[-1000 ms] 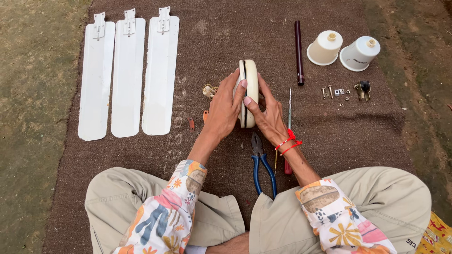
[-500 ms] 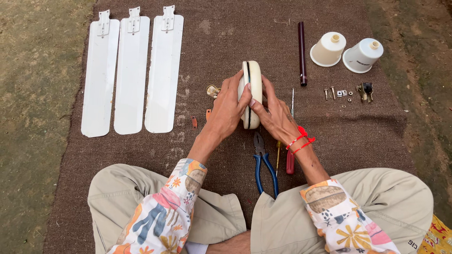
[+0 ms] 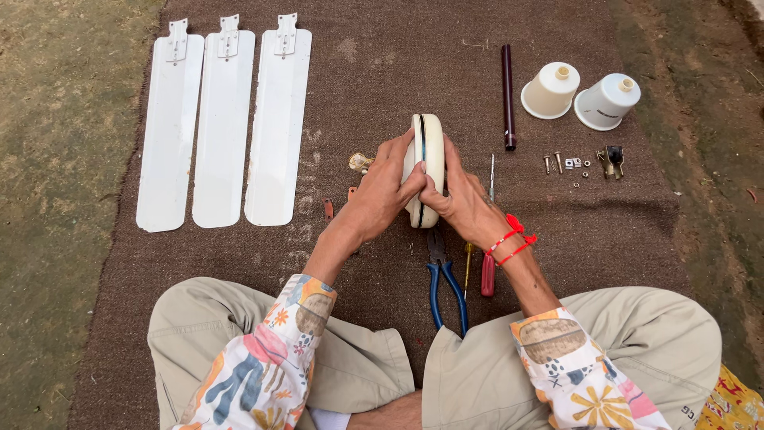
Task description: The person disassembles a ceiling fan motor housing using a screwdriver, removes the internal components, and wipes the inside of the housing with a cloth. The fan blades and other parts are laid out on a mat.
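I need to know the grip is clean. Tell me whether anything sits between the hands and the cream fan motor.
Nothing visible does. The left hand and right hand both press bare against the motor, held on edge above the mat. The pliers lie below it, apart.

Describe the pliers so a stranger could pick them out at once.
Start at the brown mat and find the cream fan motor held upright on edge between the left hand and right hand. Just below it, toward the knees, lie the pliers. They alone have blue handles; the screwdriver beside them has a red one.
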